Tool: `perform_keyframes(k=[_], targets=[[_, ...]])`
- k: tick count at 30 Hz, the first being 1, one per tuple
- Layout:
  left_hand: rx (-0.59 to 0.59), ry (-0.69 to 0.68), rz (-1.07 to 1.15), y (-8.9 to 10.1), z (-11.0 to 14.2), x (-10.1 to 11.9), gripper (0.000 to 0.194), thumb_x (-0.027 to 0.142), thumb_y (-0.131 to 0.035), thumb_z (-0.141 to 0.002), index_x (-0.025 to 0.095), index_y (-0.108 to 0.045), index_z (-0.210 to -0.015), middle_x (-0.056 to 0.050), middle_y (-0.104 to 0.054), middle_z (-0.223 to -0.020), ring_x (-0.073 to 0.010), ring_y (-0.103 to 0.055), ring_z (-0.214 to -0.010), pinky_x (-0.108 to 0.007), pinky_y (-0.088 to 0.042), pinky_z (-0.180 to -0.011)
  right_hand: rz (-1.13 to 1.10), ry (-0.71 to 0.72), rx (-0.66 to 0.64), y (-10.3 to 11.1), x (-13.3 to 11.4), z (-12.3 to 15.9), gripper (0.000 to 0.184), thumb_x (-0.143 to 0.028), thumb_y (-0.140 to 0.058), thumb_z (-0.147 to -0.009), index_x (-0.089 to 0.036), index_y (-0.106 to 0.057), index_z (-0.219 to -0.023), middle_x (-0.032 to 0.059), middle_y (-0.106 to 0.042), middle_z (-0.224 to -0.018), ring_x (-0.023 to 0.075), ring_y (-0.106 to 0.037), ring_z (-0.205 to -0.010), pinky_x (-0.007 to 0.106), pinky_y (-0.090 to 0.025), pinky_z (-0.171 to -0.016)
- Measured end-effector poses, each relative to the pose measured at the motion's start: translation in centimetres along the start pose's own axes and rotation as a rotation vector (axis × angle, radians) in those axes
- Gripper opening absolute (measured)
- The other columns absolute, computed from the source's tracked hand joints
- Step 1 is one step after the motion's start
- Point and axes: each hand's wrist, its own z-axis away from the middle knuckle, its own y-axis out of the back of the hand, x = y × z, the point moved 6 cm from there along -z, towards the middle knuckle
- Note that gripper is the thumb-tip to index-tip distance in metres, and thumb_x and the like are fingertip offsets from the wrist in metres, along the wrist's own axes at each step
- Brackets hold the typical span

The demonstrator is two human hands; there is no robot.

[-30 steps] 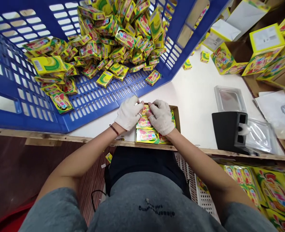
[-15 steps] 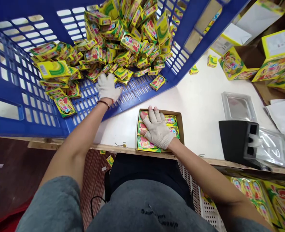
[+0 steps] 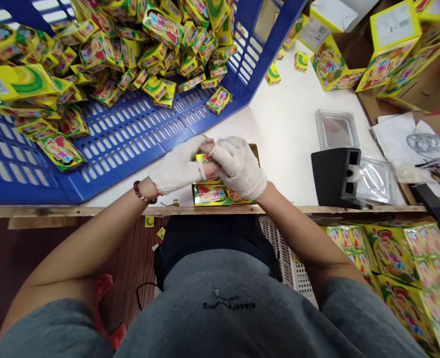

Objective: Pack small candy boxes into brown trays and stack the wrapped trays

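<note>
My left hand (image 3: 180, 166), in a white fingertip-less glove with a beaded bracelet at the wrist, reaches in from the left over a shallow carton tray (image 3: 255, 151). My right hand (image 3: 241, 166), gloved alike, is over the tray's right part. Their fingers meet above it, bent and partly blurred. Whatever lies between them, if anything, is hidden. Flat yellow-green candy boxes (image 3: 211, 195) fill the visible front of the tray; a bit of another shows between my left thumb and fingers. The hands cover the rest.
A large blue plastic basket (image 3: 138, 141) on the left holds a heap of small candy boxes (image 3: 125, 54). On the right stand a black tape dispenser (image 3: 332, 176), clear plastic lids (image 3: 335, 129) and opened display cartons (image 3: 328, 62). Packed cartons (image 3: 395, 253) lie below the table edge.
My left hand has come out of the basket to the tray and meets my right hand. My right hand has curled from lying flat on the boxes. The view has shifted.
</note>
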Motion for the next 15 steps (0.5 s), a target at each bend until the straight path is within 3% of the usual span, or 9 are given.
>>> perform_keyframes(k=[4,8,15], targets=[[-0.044,-0.057,-0.033,-2.3,0.3,0.9,0.052,0.056,-0.055,-0.099,0.019,-0.061,-0.135,-0.013,-0.067,-0.137,-0.0282,-0.065,-0.125,-0.044,-0.056,-0.106,-0.062,-0.033,-0.166,0.0,2.4,3.4,0.043,-0.021,-0.045,-0.102,-0.024,-0.067,-0.139,0.0086,-0.074,-0.12,0.0244,-0.067,-0.107,0.042,-0.053,-0.096],[-0.049,-0.146,-0.16,-3.0,-0.4,0.5,0.043,0.051,-0.048,-0.102,0.018,-0.065,-0.124,-0.014,-0.067,-0.134,-0.0302,-0.061,-0.128,-0.049,-0.05,-0.113,-0.063,-0.08,-0.33,-1.1,4.3,7.0,0.032,-0.028,-0.045,-0.104,-0.019,-0.075,-0.112,0.0093,-0.076,-0.099,0.0226,-0.066,-0.083,0.036,-0.049,-0.076],[0.052,-0.041,-0.317,-1.7,-5.4,-1.0,0.028,0.03,-0.053,-0.101,0.015,-0.064,-0.122,-0.013,-0.067,-0.126,-0.0267,-0.063,-0.12,-0.041,-0.049,-0.109,0.016,-0.063,-0.365,-0.6,4.7,7.0,0.027,-0.023,-0.047,-0.102,-0.019,-0.073,-0.105,0.0078,-0.075,-0.094,0.0208,-0.062,-0.078,0.033,-0.037,-0.071]])
